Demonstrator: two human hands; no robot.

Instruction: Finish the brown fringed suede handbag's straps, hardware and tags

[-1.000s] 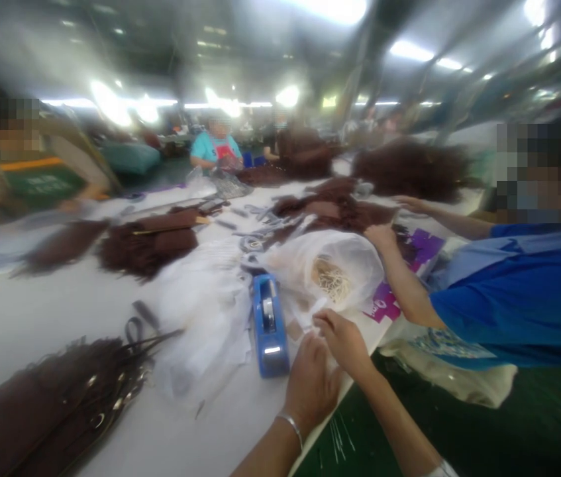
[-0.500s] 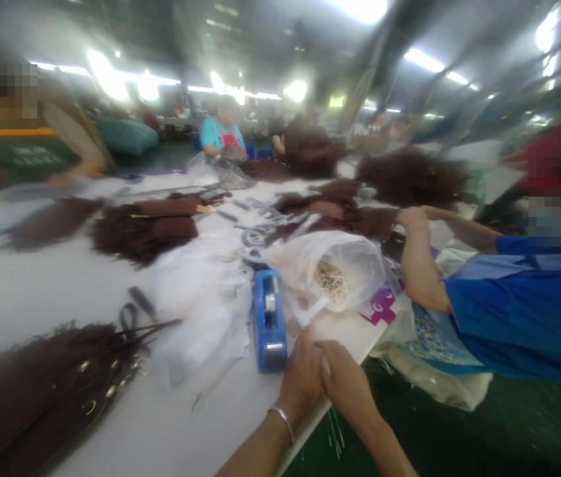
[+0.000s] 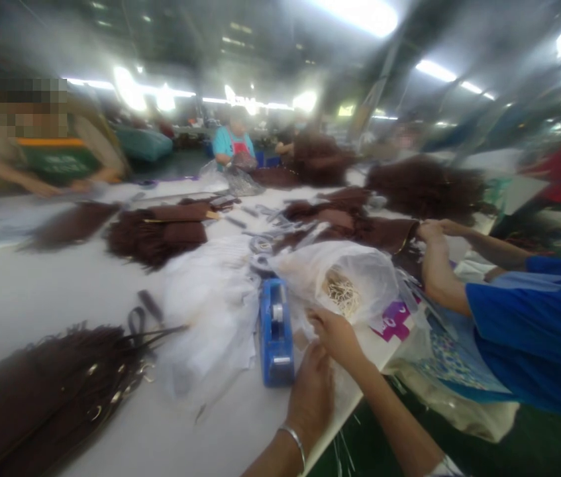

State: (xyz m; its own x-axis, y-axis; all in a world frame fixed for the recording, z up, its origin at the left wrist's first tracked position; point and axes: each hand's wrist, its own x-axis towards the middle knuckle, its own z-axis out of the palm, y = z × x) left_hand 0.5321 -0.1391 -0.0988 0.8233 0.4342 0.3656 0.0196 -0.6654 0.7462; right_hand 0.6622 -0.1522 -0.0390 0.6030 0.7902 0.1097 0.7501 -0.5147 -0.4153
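My left hand [image 3: 314, 384], with a silver bangle at the wrist, is closed near the table's front edge, just right of a blue tape dispenser [image 3: 277, 338]. Above it, my right hand [image 3: 338, 336] is closed in a pinch. A small pale, see-through piece [image 3: 302, 339] shows by the fingertips; blur hides what it is and which hand grips it. Right behind my hands lies an opened clear plastic bag [image 3: 300, 265] with thin cream strings [image 3: 342, 291] inside. Several thin white strands [image 3: 342, 454] hang below the table edge.
Brown fringed bags [image 3: 56, 391] with gold rings lie on the white table [image 3: 230, 430]. White plastic bags [image 3: 205, 298] are piled left of the dispenser, tape rolls [image 3: 261, 245] behind it. A co-worker in a blue sleeve [image 3: 523, 324] handles a brown piece at right; other people stand across the table.
My hands have come apart: the right rose toward the plastic bag, the left stays lower. The white strip at my fingertips no longer shows as before. The whole view shifted slightly.
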